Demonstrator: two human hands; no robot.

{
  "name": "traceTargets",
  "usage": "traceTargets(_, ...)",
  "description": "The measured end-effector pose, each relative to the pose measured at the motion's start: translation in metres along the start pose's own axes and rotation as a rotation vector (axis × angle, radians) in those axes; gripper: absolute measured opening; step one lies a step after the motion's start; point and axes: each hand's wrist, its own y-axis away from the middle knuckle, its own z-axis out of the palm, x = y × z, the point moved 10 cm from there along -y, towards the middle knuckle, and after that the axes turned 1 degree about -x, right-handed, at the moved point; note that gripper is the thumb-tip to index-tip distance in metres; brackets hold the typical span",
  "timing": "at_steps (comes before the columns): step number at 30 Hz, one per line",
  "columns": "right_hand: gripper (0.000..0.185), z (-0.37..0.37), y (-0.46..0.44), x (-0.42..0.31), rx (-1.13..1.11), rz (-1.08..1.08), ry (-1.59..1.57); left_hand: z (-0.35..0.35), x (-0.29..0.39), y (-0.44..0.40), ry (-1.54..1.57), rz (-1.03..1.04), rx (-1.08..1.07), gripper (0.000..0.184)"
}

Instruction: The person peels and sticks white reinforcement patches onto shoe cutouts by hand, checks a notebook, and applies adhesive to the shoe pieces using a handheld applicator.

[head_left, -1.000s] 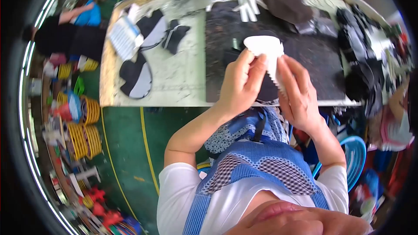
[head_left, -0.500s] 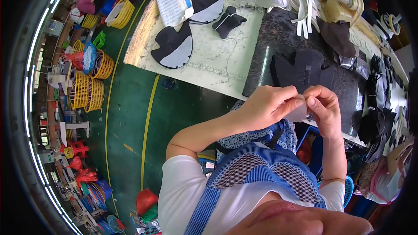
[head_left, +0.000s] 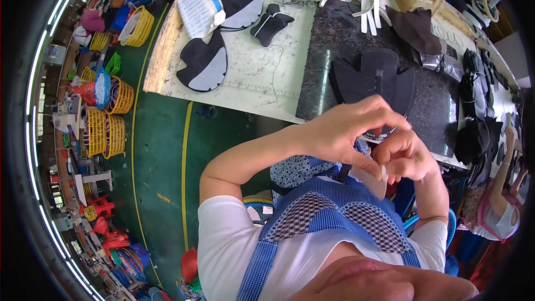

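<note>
My left hand (head_left: 356, 134) and my right hand (head_left: 409, 156) meet in front of my apron, over the table's near edge. Between them is a small, thin, pale piece with a rounded edge (head_left: 372, 183); its material is unclear. My left thumb presses on it, while the left forefinger arches over toward the right knuckles. The curled right fingers pinch its upper edge, partly hiding it. Just beyond the hands, dark fabric cut pieces (head_left: 384, 78) lie stacked on the black stone slab (head_left: 317, 72).
Black-and-grey cut pieces (head_left: 203, 64), a small black bundle (head_left: 271, 25) and a paper-covered box (head_left: 200, 8) lie on the white tabletop (head_left: 251, 72). White strips (head_left: 368, 0) hang at the back. Another person (head_left: 499, 212) is at the far right. Yellow baskets (head_left: 106, 131) stand left across the green floor.
Both hands have come down closer to my chest with the pale piece. My left thumb and forefinger have spread wider, and the right fingers have curled in. The view has shifted slightly.
</note>
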Motion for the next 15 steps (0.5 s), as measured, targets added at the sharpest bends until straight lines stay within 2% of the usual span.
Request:
traceTargets(1,0.013,-0.011,0.001,0.007,0.126,-0.050,-0.076,-0.005,0.014,0.000,-0.112,0.207,0.093,0.055)
traceTargets(2,0.018,-0.022,0.005,0.014,0.248,-0.108,-0.145,-0.004,0.025,0.002,-0.265,0.311,0.134,0.050)
traceTargets(4,0.020,-0.034,-0.001,0.021,0.416,-0.239,-0.569,0.006,0.050,0.011,-0.565,0.520,0.205,0.039)
traceTargets(5,0.025,-0.028,-0.014,0.009,0.130,-0.428,-0.792,0.012,0.059,0.015,-0.623,0.599,0.236,0.025)
traceTargets(6,0.026,-0.032,-0.020,0.013,0.099,-0.455,-0.921,0.012,0.061,0.014,-0.618,0.590,0.258,0.023)
traceTargets(10,0.045,-0.045,0.005,0.019,0.437,-0.386,-0.663,0.008,0.055,0.007,-0.698,0.566,0.275,0.013)
traceTargets(11,0.046,-0.043,0.006,0.013,0.438,-0.354,-0.369,0.012,0.050,0.004,-0.737,0.556,0.259,0.012)
traceTargets(12,0.033,-0.052,0.011,0.034,0.534,-0.246,-0.272,0.021,0.045,0.003,-0.762,0.534,0.241,0.012)
traceTargets(14,0.022,-0.056,0.016,0.031,0.653,-0.336,-0.271,0.049,0.045,-0.001,-0.670,0.589,0.140,0.013)
traceTargets(15,0.021,-0.046,0.012,0.028,0.673,-0.245,-0.577,0.071,0.045,-0.002,-0.496,0.616,0.091,0.013)
